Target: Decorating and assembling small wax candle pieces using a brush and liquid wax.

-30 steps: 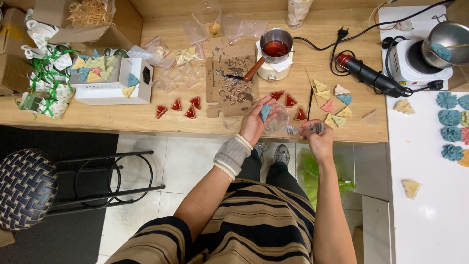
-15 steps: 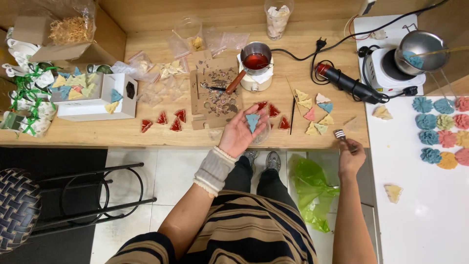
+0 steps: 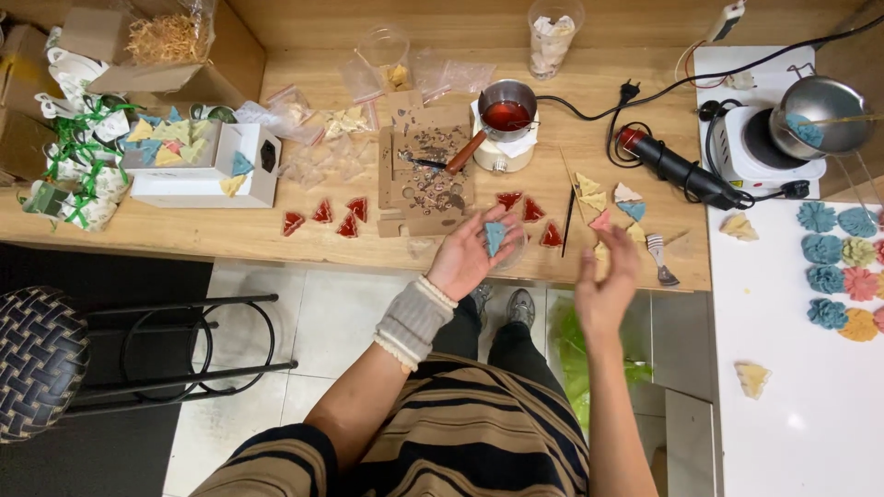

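Two hands are seen over the near edge of a long wooden table (image 3: 276, 235). A small blue triangular tree-shaped wax piece (image 3: 494, 236) is held flat on the upturned palm of the left hand (image 3: 470, 258), apparently so that it can be looked over without being pinched or marked. The left fingers (image 3: 508, 228) are spread wide and slightly cupped under the piece; nothing is gripped, it only rests there. The right hand (image 3: 606, 290) is raised just off the table edge, blurred, with fingers loosely open and nothing held in them. A small metal fork-like tool (image 3: 658, 258) lies on the table just beside the right hand, apart from it.

Red triangular pieces (image 3: 327, 218) are laid in a loose row on the table left of the left hand, and more red ones (image 3: 532, 210) lie just beyond it, seemingly set out to dry or be sorted. Pale yellow, pink and blue triangular pieces (image 3: 608, 198) are grouped near the right hand. A small metal pot of red liquid (image 3: 506, 115) stands further back, beside a brown cardboard sheet strewn with dark scraps (image 3: 425, 170). A white open box holding mixed coloured pieces (image 3: 198, 166) sits well to the left. Blue, pink and orange flower-shaped pieces (image 3: 843, 267) are laid out on a white surface (image 3: 801, 414) at the right.
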